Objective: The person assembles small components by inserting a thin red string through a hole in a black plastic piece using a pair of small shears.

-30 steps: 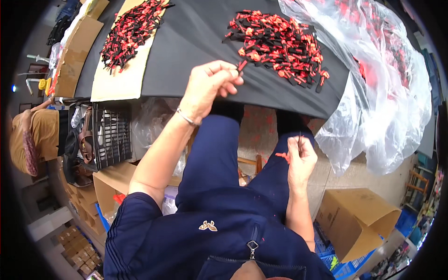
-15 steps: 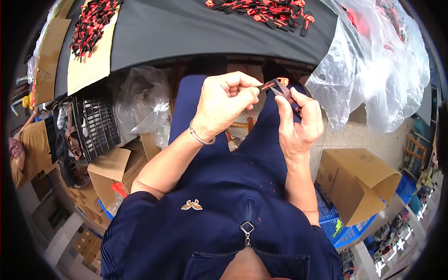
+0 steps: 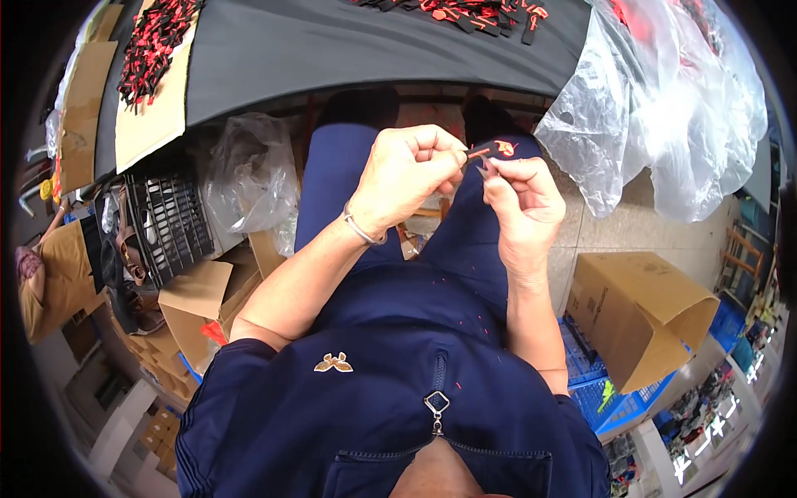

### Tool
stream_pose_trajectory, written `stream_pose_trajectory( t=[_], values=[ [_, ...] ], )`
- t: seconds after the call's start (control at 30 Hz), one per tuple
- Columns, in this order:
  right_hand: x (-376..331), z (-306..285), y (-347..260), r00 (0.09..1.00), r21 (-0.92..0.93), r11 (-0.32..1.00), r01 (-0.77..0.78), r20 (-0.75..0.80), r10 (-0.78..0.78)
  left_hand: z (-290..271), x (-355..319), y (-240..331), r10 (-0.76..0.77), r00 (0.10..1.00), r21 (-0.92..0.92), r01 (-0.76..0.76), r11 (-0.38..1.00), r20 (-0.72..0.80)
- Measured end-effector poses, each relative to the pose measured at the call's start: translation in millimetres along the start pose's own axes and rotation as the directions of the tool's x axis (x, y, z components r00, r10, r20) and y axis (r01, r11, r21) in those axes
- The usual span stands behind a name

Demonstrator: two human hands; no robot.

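Note:
My left hand (image 3: pixel 413 173) pinches a small black strip with red marks (image 3: pixel 496 149) by its left end. The strip reaches toward the right, over my thigh, and bears a red shape at its far end. My right hand (image 3: pixel 527 203) is closed on small thread snips (image 3: pixel 486 168); their pointed metal tips show just below the strip. The rest of the snips is hidden by my fingers.
Ahead, a black-covered table (image 3: pixel 332 50) bears a heap of black and red pieces (image 3: pixel 469 12). More lie on cardboard (image 3: pixel 154 133) at left. Clear plastic bags (image 3: pixel 664 141) hang at right. Open cartons (image 3: pixel 635 319) stand at both sides; a black crate (image 3: pixel 170 224) is left.
The right hand has moved slightly left and turned, bringing its fingers nearer the strip. The snips' blades, plainly spread before, now show only their tips. The left hand has barely moved.

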State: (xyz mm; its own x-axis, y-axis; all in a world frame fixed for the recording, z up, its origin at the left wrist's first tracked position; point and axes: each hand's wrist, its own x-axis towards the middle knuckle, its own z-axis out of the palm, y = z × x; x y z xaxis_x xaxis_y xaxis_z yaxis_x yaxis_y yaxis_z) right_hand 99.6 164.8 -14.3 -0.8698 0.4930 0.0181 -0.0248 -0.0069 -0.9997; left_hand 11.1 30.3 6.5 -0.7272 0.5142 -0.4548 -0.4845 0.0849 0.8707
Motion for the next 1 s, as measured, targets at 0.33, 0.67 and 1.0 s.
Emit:
stream_pose_trajectory(
  t=[0.33,0.67,1.0],
  values=[
    [2.0,-11.1,-5.0,0.998,-0.252,0.967,0.045,-0.031,-0.054,-6.1,2.2,-6.5,-0.025,1.0,-0.068,0.025,0.997,0.0],
    [8.3,-9.9,5.2,0.931,-0.579,0.743,0.336,0.085,-0.355,-2.2,5.9,-5.4,-0.018,1.0,-0.006,0.019,1.0,0.018],
    [10.9,-16.8,5.6,0.956,0.036,0.959,-0.28,-0.077,0.282,2.0,4.4,-6.1,0.157,0.987,0.355,-0.136,0.925,-0.031]
  ],
)
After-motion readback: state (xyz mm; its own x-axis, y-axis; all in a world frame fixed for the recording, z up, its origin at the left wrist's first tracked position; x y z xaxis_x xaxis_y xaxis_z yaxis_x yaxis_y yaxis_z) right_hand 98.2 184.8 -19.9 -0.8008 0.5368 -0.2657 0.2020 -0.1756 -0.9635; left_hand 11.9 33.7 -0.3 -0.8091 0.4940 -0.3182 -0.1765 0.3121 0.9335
